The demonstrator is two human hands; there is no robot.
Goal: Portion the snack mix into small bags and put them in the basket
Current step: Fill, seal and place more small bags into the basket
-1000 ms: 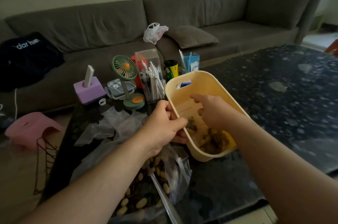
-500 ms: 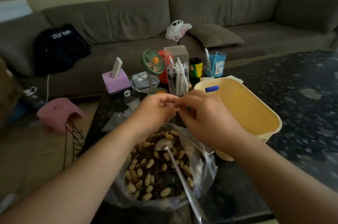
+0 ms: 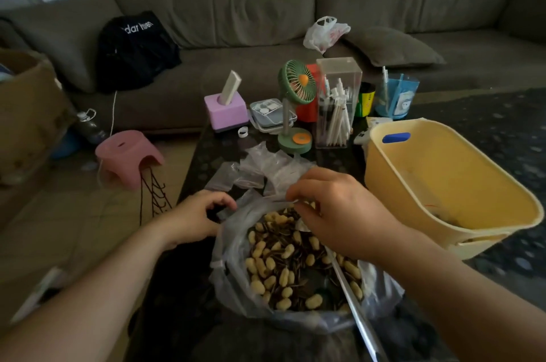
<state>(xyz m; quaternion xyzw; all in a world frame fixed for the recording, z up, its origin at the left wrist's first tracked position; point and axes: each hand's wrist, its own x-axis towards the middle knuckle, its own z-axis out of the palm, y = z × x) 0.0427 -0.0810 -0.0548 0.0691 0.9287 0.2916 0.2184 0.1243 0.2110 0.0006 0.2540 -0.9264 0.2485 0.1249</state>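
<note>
A big clear bag (image 3: 233,267) of snack mix (image 3: 283,261), pale peanuts and dark seeds, lies open on the dark table in front of me. A metal spoon (image 3: 354,302) stands in it, handle towards me. My left hand (image 3: 198,217) grips the bag's left rim with curled fingers. My right hand (image 3: 336,214) pinches a thin clear plastic edge over the far rim; I cannot tell whether it is a small bag or the big bag's rim. Empty small bags (image 3: 266,166) lie just behind. The yellow basket (image 3: 393,184) stands to the right, with something dark at its bottom.
Behind the bags stand a green desk fan (image 3: 295,90), a clear box of pens (image 3: 336,104), a purple block (image 3: 226,110) and a blue cup (image 3: 397,99). A pink stool (image 3: 127,155) sits on the floor at left. A grey sofa (image 3: 236,19) runs along the back.
My right hand has come out of the basket and my left hand has left the basket's rim. Both met over the snack bag, then drew apart to its rims. My view swung left.
</note>
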